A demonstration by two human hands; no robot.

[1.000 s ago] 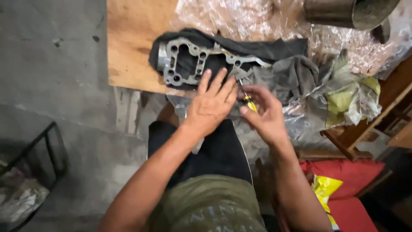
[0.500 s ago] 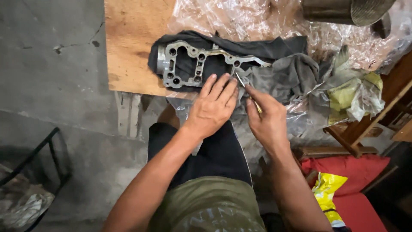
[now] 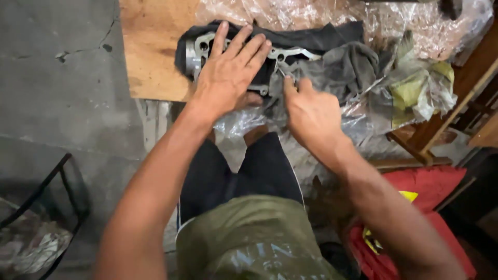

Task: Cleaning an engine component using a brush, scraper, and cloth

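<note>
A grey metal casting (image 3: 199, 47) with several round holes lies on a dark cloth (image 3: 316, 39) spread over a plywood board (image 3: 155, 52). My left hand (image 3: 228, 75) lies flat on the casting, fingers spread, covering its middle. My right hand (image 3: 311, 111) is just to the right, its fingers pinched around a thin metal tool (image 3: 285, 72). The tool's tip points at the casting's right arm (image 3: 298, 52). The handle is hidden inside my fist.
A grey rag (image 3: 350, 67) and crumpled clear plastic sheet (image 3: 321, 13) lie right of the casting. A wooden frame (image 3: 441, 122) and red bag (image 3: 430, 186) sit at the right. A black wire basket (image 3: 49, 207) stands on the concrete floor at the left.
My left hand has moved up from below the casting onto it and spread flat. My right hand followed upward with the tool. The view has shifted closer.
</note>
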